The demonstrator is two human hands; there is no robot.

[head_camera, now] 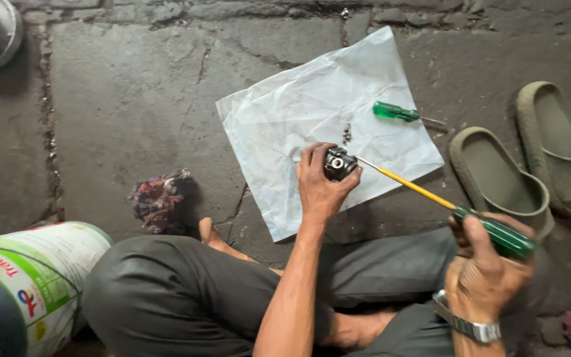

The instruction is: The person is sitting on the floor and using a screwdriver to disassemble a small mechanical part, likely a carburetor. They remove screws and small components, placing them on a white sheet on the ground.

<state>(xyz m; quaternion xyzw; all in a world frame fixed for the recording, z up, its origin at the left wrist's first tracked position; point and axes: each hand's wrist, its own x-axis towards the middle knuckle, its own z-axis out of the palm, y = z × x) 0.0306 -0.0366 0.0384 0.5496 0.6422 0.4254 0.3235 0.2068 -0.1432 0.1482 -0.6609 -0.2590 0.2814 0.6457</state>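
Black metal part (339,163) sits pinched in my left hand's (318,185) closed fingers, over the white plastic sheet's (285,112) lower edge. My right hand (482,268) is fisted round a green-handled screwdriver (444,201), its tip touching the part. A second screwdriver (398,113) lies near the sheet's right edge.

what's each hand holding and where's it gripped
The left hand grips a small dark metal part around its body, over the white sheet. The right hand holds a long screwdriver by its green handle.
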